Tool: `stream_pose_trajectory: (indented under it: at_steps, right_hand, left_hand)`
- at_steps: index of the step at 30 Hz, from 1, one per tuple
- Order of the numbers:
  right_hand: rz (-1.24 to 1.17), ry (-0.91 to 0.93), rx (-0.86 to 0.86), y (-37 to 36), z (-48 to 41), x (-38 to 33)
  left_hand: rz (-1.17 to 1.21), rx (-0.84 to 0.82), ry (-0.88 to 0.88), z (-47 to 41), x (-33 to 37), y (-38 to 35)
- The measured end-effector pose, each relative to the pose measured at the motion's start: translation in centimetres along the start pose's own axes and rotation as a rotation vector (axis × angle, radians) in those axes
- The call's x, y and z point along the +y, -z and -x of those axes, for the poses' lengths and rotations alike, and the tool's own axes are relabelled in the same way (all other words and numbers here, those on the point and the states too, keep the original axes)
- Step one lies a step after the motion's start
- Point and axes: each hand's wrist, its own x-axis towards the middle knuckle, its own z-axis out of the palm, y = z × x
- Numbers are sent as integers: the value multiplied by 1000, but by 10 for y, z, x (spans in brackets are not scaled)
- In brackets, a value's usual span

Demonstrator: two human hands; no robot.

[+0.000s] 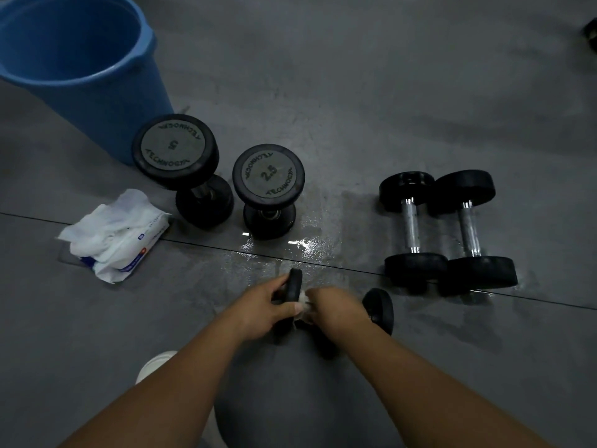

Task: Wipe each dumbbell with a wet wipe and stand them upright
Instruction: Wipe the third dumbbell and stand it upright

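A small black dumbbell [379, 310] lies on its side on the floor in front of me. My left hand [261, 310] grips its left weight plate. My right hand [336, 308] holds a white wet wipe [303, 307] around the handle, which is hidden under the hand. Two dumbbells stand upright behind: one marked 5 [174, 150] and one marked 2.5 [268, 176]. Two more dumbbells [412, 227] [470, 227] with chrome handles lie side by side at the right.
A blue bucket [106, 88] stands at the back left. An opened pack of wet wipes [116, 234] lies left of the upright dumbbells. The grey floor [310, 247] is wet and shiny in the middle. A dark object [591, 33] shows at the far right edge.
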Motion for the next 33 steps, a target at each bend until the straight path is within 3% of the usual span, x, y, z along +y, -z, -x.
stream_pose_trajectory:
  at_steps: [5,9,14,18,22,26,30,33]
  right_hand:
    - [-59,49,97,2,8,8]
    - [-70,34,40,2,7,4]
    - [-210,-3,186,5,11,13]
    - [-155,40,59,3,15,8]
    - [-241,2,179,13,10,20]
    - [-150,26,39,3,14,-1]
    - [-372,-40,209,17,5,-1]
    - [-280,-38,67,9,4,-9]
  left_hand:
    - [24,-11,25,-3,-1,1]
    - [41,-11,25,-2,1,0]
    - [32,-13,11,-1,1,-1]
    - [25,-4,-1,-1,0,0]
    - [7,5,-1,-1,2,0]
    - [-1,-24,-18,-1,4,1]
    - [6,-21,-14,0,2,0]
    - [19,-27,-13,-1,5,0]
